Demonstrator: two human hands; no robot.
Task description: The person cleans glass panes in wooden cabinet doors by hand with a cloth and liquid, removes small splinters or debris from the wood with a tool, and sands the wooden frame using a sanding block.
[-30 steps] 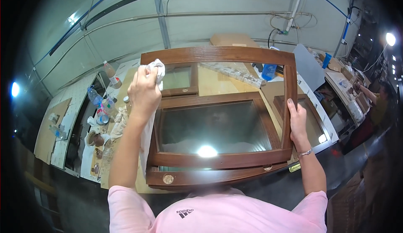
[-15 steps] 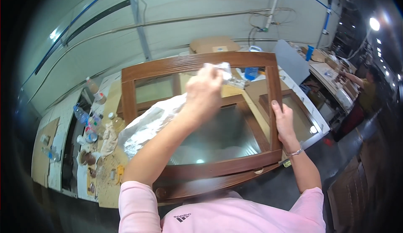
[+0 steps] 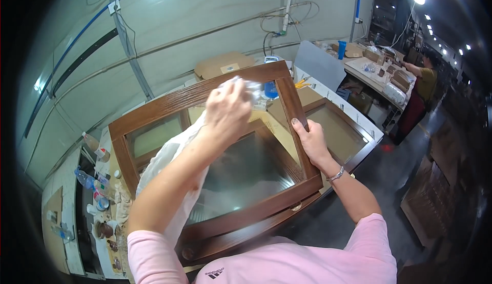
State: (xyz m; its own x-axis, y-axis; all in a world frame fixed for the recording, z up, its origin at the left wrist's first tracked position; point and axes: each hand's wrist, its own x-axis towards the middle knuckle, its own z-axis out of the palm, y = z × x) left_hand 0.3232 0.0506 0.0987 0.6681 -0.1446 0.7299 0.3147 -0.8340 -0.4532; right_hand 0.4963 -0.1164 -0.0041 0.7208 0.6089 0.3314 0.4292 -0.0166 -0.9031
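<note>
A brown wooden frame with a glass pane (image 3: 169, 104) is propped up in front of me, tilted to the left. My left hand (image 3: 228, 107) is closed on a bunched white cloth (image 3: 251, 92), pressed to the glass or top rail. The cloth's loose length hangs behind my left forearm. On the frame's right side, my right hand (image 3: 311, 138) grips the stile, thumb on its face. Through the glass another wooden frame shows behind. Its details are partly hidden by my arm and reflections.
To the right lies another framed glass panel (image 3: 333, 125) on the bench. A blue bottle (image 3: 270, 87) and cardboard (image 3: 223, 65) stand behind. Plastic bottles (image 3: 95, 145) and jars crowd the left. A co-worker (image 3: 425, 84) stands at the far-right bench.
My view has turned, so the scene sits further left in the picture and is tilted. My left hand still holds the cloth near the top rail; my right hand keeps hold of the stile.
</note>
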